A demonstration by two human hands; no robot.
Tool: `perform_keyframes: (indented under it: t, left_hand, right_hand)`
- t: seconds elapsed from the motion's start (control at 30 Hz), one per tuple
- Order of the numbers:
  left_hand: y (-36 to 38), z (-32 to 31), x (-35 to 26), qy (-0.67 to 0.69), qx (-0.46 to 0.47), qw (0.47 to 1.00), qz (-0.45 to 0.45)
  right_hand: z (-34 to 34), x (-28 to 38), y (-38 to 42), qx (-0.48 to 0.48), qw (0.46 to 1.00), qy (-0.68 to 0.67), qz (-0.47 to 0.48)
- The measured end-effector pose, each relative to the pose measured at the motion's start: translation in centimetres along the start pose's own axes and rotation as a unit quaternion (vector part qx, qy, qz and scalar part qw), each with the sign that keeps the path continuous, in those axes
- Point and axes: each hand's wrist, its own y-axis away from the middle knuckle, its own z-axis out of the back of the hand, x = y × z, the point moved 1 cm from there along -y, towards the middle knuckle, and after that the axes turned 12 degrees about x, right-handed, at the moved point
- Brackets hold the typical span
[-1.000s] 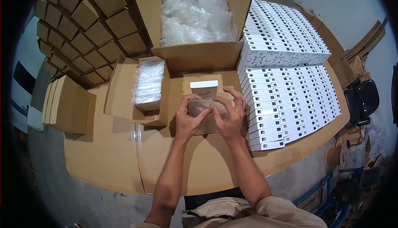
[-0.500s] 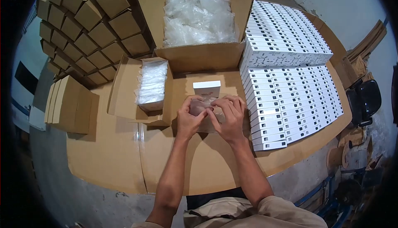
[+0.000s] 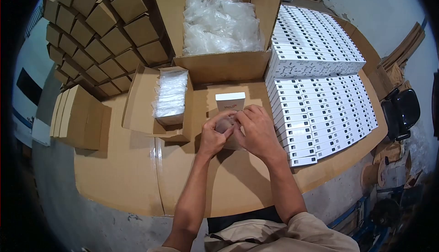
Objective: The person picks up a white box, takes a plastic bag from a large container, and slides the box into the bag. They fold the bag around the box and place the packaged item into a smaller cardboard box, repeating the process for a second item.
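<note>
Between my hands is a clear plastic bag [image 3: 225, 124], held over the middle of the cardboard-covered table. My left hand [image 3: 214, 135] pinches its left side, thumb and fingers together. My right hand [image 3: 257, 130] pinches the bag's edge close to the left fingertips. Just beyond the fingers a small white box [image 3: 230, 97] stands upright, with dark print on the side facing me; its lower part is hidden by my hands and the bag.
Left of my hands, an open carton [image 3: 183, 133] holds bagged white boxes [image 3: 171, 94]. A large carton [image 3: 224, 66] of loose plastic bags [image 3: 222, 23] stands behind. Rows of white boxes [image 3: 324, 114] fill the right side. Brown cartons [image 3: 103, 46] are stacked at back left.
My right hand has turned and closed in toward the left, its fingers now bunched at the bag's edge. The view has shifted slightly. The white box still stands in place.
</note>
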Motion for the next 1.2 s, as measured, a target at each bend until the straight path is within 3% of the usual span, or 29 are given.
perform_keyframes:
  t: [0.23, 0.33, 0.5, 0.6, 0.8, 0.93, 1.2]
  left_hand:
    - [-0.2, -0.1, -1.0, 0.113, 0.034, 0.993, 0.015]
    - [-0.2, -0.1, -1.0, 0.037, 0.022, 0.999, 0.007]
    - [-0.2, 0.1, -0.5, 0.067, 0.025, 0.996, 0.044]
    - [0.0, 0.3, 0.4, 0.069, 0.051, 0.995, 0.042]
    - [0.3, 0.7, -0.1, 0.047, 0.072, 0.991, 0.106]
    - [0.5, 0.7, 0.0, 0.046, 0.082, 0.974, 0.207]
    - [0.6, 0.9, 0.6, 0.039, 0.081, 0.981, 0.17]
  right_hand:
    - [0.3, 0.1, -0.3, 0.061, 0.997, -0.039, -0.003]
    - [-0.1, -0.4, -0.3, 0.067, 0.996, -0.057, -0.008]
    - [0.3, -0.8, -0.6, 0.048, 0.989, -0.142, -0.01]
    - [0.2, -1.1, -0.8, 0.053, 0.99, -0.125, 0.023]
    - [0.6, -0.8, -0.8, 0.102, 0.985, -0.135, -0.022]
    - [0.4, -0.9, -0.9, 0.092, 0.984, -0.149, -0.013]
    - [-1.6, -1.4, -1.4, 0.02, 0.992, -0.118, 0.032]
